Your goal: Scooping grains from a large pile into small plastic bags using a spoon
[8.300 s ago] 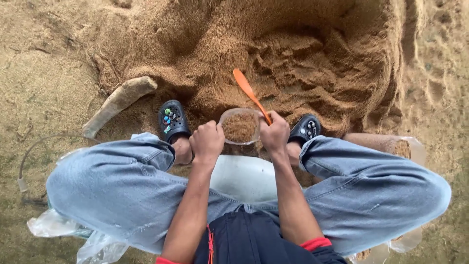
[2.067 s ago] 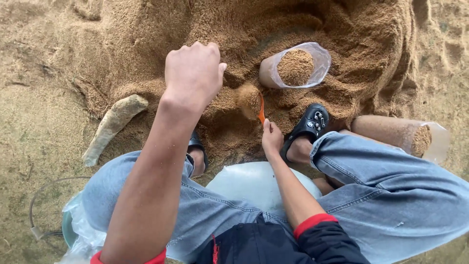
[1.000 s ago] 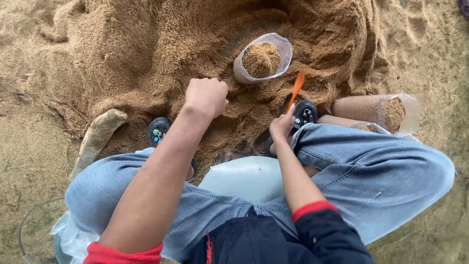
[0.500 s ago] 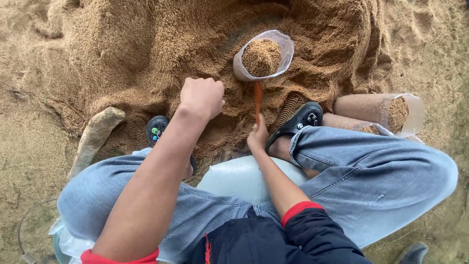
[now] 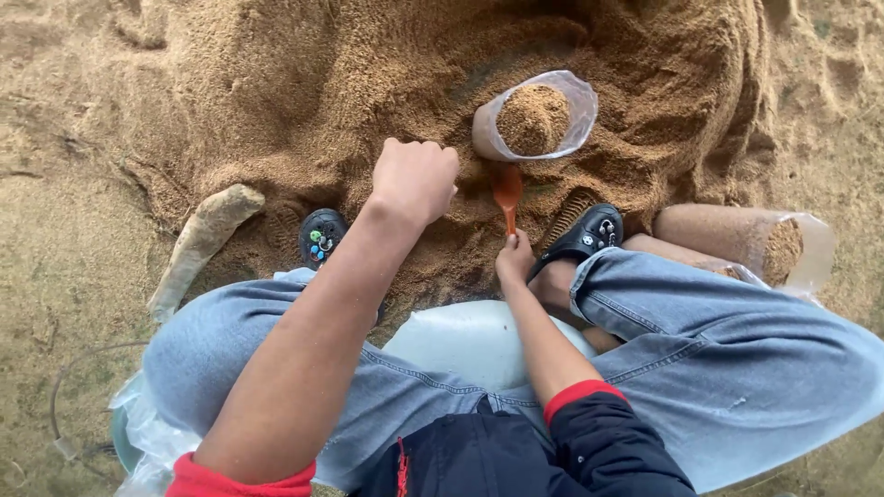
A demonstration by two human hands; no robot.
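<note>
While L hand fisted in sawdust, R hand grips orange spoon, long axis vertical, bowl pointing away.

Outdoor work site on bare ground — no floor, walls or furniture in view. A large heap of loose tan sawdust-like material covers packed sandy soil. Clear plastic bags filled with the same material stand and lie about the heap — the person squats on a low pale seat.

Filled bag stands in sawdust heap, beyond spoon.
</note>
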